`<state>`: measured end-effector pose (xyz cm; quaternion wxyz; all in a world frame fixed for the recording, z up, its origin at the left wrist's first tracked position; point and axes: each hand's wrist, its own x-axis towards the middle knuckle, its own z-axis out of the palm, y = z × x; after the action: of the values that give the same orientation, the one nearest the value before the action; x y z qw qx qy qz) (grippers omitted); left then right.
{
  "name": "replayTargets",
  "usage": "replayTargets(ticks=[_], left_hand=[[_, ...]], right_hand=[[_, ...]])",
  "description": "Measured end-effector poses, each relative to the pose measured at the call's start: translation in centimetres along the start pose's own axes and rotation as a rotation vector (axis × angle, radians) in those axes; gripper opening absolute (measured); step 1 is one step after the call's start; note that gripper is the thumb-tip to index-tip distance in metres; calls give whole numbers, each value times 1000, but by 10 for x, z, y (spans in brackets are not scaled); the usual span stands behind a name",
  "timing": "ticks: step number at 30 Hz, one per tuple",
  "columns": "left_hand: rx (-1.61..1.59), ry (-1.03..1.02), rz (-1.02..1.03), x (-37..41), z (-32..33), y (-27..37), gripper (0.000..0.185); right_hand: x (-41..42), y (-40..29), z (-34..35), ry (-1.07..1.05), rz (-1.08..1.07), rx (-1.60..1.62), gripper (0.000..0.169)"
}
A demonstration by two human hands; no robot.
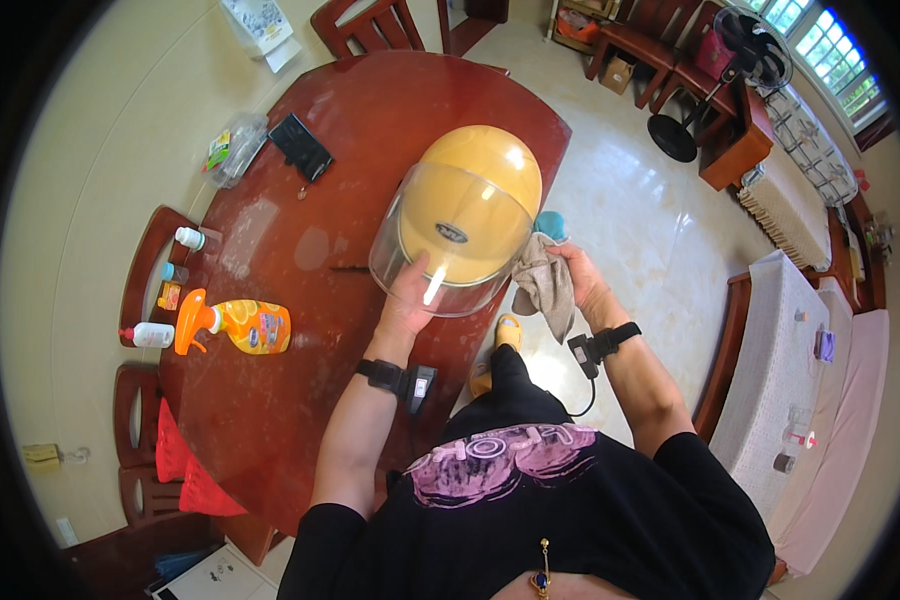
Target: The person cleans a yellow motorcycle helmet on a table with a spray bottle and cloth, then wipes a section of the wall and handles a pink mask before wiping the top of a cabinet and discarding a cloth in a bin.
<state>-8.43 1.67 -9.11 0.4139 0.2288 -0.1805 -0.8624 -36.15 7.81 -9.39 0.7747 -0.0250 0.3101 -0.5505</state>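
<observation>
A yellow helmet (487,161) with a raised clear visor (390,255) is before me at the right side of the table, its front towards me. My left hand (411,300) holds the helmet at its front lower edge. The thumb lies up on the shell, seen through the visor, and the other fingers are mostly hidden. A crumpled beige cloth (544,281) hangs from my right hand (581,277), just right of the helmet. Beside the cloth's top is a rounded teal piece (549,223); I cannot tell whether it belongs to the cloth.
On the dark red wooden table (330,420) lie an orange spray bottle (255,326) and a black smartphone (300,146). Small bottles (190,238) and a plastic package (236,150) line its left edge. A standing fan (746,52) and a covered table (765,360) are to the right.
</observation>
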Motion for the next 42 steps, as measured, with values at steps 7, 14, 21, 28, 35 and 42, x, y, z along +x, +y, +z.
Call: replayTargets(ticks=[7, 14, 21, 28, 35, 42], left_hand=[[-11, -3, 63, 21, 47, 9, 48], [261, 22, 227, 13, 124, 28, 33], [1822, -118, 875, 6, 142, 16, 29], [2229, -392, 890, 9, 106, 6, 12], [2255, -458, 895, -4, 93, -5, 35], [2315, -472, 855, -17, 87, -12, 40]], right_hand=[[-23, 4, -30, 2, 104, 97, 36], [-68, 16, -77, 108, 19, 165, 41], [-104, 15, -117, 100, -3, 315, 41], [-112, 16, -140, 311, -178, 225, 37], [-111, 18, -130, 319, -179, 265, 34], [-102, 19, -125, 309, -125, 286, 35]])
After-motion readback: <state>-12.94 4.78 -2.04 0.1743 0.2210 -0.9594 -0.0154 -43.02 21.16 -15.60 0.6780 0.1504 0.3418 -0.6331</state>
